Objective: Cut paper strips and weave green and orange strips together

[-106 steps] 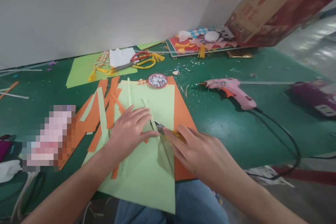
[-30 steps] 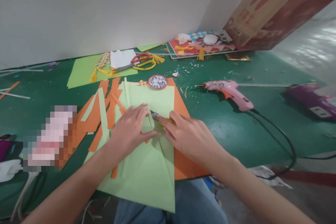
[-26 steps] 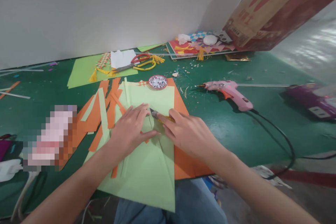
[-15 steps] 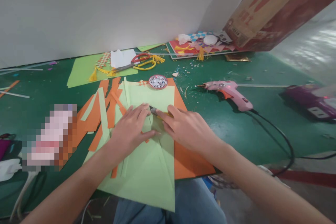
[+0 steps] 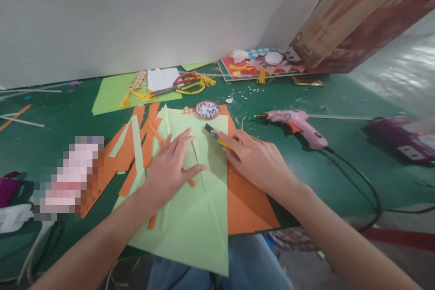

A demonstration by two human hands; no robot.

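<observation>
A large light green paper sheet [image 5: 204, 235] lies in front of me, overhanging the table's near edge, with orange paper [image 5: 248, 204] under its right side. My left hand [image 5: 171, 158] rests on the green sheet, fingers spread, holding nothing. A yellow utility knife [image 5: 217, 136] is gripped in my right hand [image 5: 256, 156], its dark blade pointing up and left, just above the sheet. A narrow slit [image 5: 197, 154] shows in the paper between my hands. Close to my left palm lies a short orange strip [image 5: 188, 176].
Orange strips [image 5: 131, 158] and green strips [image 5: 137, 145] lie to the left. A small dish of beads [image 5: 207, 109] stands beyond the sheet, with scissors [image 5: 183, 87] farther back. At right are a pink glue gun [image 5: 299, 127] with its cord and a purple power strip [image 5: 404, 138].
My right hand has moved right with the utility knife, lifting its blade away from my left fingertips. My left fingers have spread apart, and more of the slit and orange strip shows.
</observation>
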